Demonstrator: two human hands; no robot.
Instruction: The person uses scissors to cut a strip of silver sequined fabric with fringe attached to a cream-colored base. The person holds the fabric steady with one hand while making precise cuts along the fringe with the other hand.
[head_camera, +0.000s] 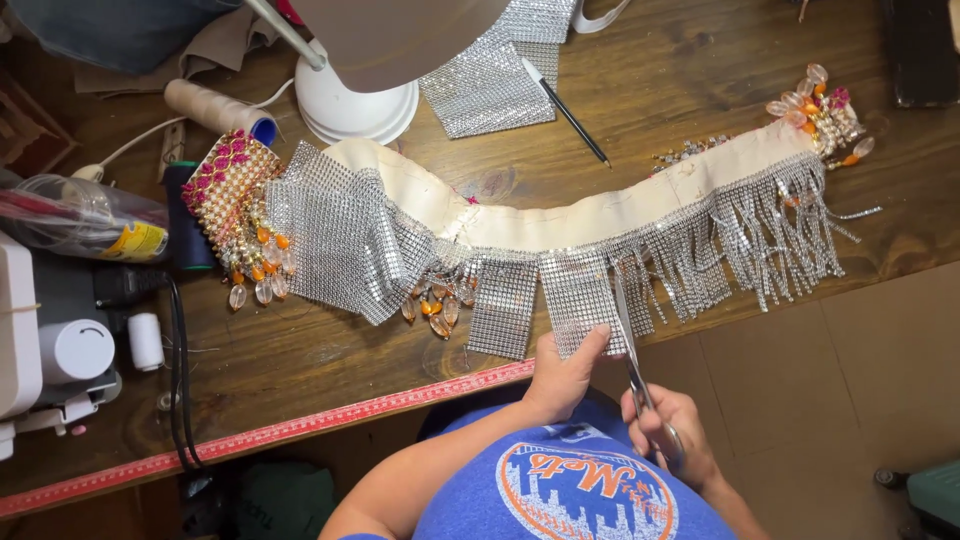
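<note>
A cream fabric belt (600, 212) curves across the wooden table, edged with silver rhinestone mesh panels (345, 235) and thin rhinestone fringe (770, 230). My left hand (562, 376) pinches the lower edge of one mesh panel (575, 300) at the table's front. My right hand (670, 432) holds scissors (628, 335), whose blades point up along that panel's right side. Pink, orange and clear beads decorate the belt's left end (235, 200) and right end (820, 110).
A white lamp base (355, 105) stands at the back, beside loose mesh pieces (490, 85) and a black pen (565, 110). A thread cone (220, 110) and a white sewing machine (40, 350) are at left. A red measuring tape (300, 428) runs along the table edge.
</note>
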